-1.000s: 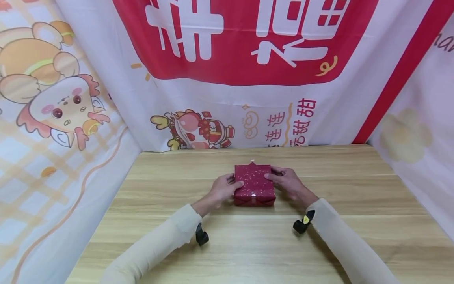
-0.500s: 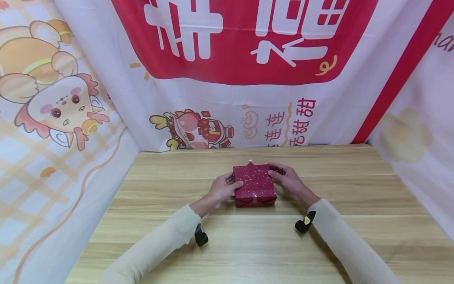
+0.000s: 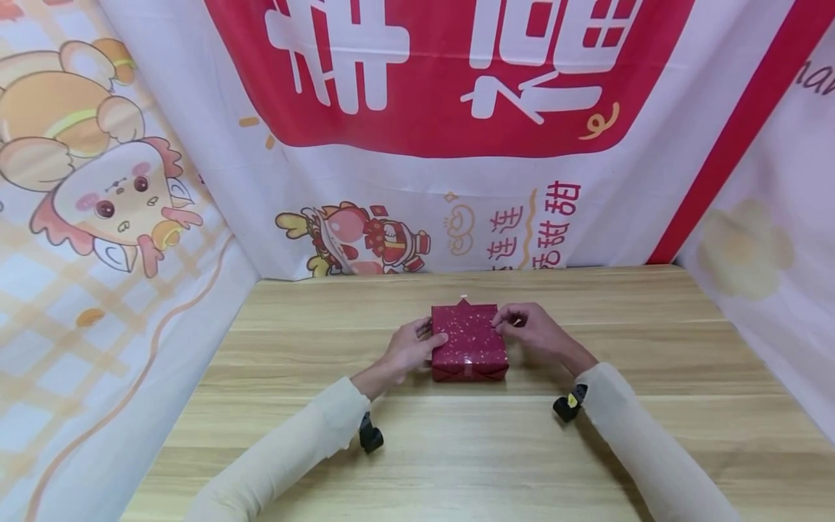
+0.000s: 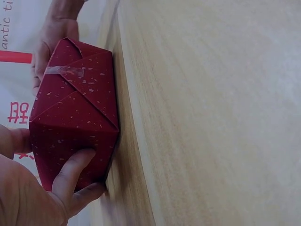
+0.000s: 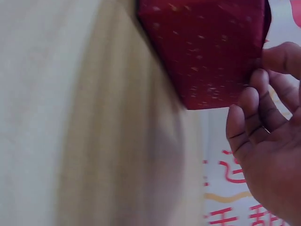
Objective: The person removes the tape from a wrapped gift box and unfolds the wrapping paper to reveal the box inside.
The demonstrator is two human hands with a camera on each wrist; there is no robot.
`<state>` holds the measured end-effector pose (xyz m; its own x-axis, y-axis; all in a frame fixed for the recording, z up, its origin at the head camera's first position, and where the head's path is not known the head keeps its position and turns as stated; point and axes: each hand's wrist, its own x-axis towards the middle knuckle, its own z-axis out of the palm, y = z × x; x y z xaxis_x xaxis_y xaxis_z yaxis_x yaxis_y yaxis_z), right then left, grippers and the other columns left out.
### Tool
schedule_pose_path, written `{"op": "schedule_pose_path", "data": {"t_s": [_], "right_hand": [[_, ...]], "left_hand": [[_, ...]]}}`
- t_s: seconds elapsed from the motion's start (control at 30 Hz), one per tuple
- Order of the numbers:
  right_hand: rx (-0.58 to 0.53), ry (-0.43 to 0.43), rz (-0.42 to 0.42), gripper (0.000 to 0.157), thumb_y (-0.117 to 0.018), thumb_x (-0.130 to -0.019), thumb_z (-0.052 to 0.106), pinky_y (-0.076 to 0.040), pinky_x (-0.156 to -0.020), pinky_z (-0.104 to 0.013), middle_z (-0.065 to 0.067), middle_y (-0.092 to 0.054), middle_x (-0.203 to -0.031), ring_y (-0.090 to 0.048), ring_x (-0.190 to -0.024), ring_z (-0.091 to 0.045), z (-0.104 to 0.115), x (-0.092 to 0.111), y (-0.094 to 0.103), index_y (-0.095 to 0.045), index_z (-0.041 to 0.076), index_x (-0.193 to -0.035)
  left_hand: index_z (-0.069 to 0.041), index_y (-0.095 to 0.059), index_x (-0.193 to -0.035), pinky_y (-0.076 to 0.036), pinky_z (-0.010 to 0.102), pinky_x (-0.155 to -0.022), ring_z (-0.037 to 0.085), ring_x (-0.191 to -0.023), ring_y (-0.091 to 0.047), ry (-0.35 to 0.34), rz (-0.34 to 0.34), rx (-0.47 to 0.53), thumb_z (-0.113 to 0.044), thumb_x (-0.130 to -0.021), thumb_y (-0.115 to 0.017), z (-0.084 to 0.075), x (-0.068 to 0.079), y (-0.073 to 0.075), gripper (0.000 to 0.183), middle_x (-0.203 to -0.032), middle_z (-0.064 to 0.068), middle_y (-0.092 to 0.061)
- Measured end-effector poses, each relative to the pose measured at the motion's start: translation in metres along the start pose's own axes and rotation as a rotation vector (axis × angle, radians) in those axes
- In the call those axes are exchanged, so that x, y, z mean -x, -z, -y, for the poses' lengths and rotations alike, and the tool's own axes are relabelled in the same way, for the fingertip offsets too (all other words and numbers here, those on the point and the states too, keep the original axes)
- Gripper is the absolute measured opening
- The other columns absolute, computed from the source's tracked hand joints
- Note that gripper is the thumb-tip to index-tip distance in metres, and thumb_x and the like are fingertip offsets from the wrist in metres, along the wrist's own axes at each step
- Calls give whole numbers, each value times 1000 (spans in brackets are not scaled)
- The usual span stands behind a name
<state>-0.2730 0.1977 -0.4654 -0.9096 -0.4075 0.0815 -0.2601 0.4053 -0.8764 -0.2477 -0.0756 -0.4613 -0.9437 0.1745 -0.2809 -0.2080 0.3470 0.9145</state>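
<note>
Red speckled box (image 3: 466,341) on the wooden surface (image 3: 443,464), near its far edge; pointed flap (image 3: 464,300) at the box's far rim, plain only from the head. Gripped at the left by the left hand (image 3: 409,346) — fingers (image 4: 70,172) along the side clear in the left wrist view, half hidden from the head. At the right rim, the right hand (image 3: 535,330), fingertips drawn together; cannot tell whether pinching anything. Wide wood to both sides and toward the sleeves (image 3: 293,442) — little behind, before the printed cloth (image 3: 404,174).

Forearms (image 3: 293,435) stretched forward; left grip (image 3: 406,349) with thumb spread from fingers (image 4: 70,174); right grip (image 3: 531,328) curled, thumb near fingertips (image 5: 236,117)
</note>
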Motion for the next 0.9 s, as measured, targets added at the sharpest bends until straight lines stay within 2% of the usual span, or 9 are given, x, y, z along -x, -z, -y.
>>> {"op": "schedule_pose_path", "data": {"t_s": [0.17,0.37,0.63,0.9], "right_hand": [[151,79,42,13,-62,-90,4,-52,-68,-22,-2,-69,-87,-59,-79,-16,12,-1,7,-71,13,-93],[189,69,95,16,-60,-90,1,-53,-68,-23,0,-69,-86,-61,-79,-15,20,-1,9,-70,13,-94],[329,74,130,9,-61,-95,6,-51,-64,-23,-1,-64,-83,-58,-77,-16,29,-2,10,-65,13,-91],[321,56,166,6,-55,-100,12,-52,-67,-25,-1,-60,-87,-56,-80,-15,29,-1,6,-60,14,-97]], "left_hand": [[-12,-33,-153,-40,43,-114,31,-140,-44,0,6,-2,-30,-95,-64,-1,0,0,68,-154,12,-43],[-12,-33,-153,-40,43,-115,31,-140,-44,6,7,-10,-31,-96,-64,-1,-1,-1,68,-154,11,-43],[-13,-33,-153,-38,43,-116,30,-140,-44,-5,10,-29,-33,-96,-63,0,-2,-1,67,-154,11,-43],[-11,-34,-153,-38,44,-116,31,-140,-44,-15,19,-15,-32,-96,-62,0,-2,-1,67,-153,12,-44]]}}
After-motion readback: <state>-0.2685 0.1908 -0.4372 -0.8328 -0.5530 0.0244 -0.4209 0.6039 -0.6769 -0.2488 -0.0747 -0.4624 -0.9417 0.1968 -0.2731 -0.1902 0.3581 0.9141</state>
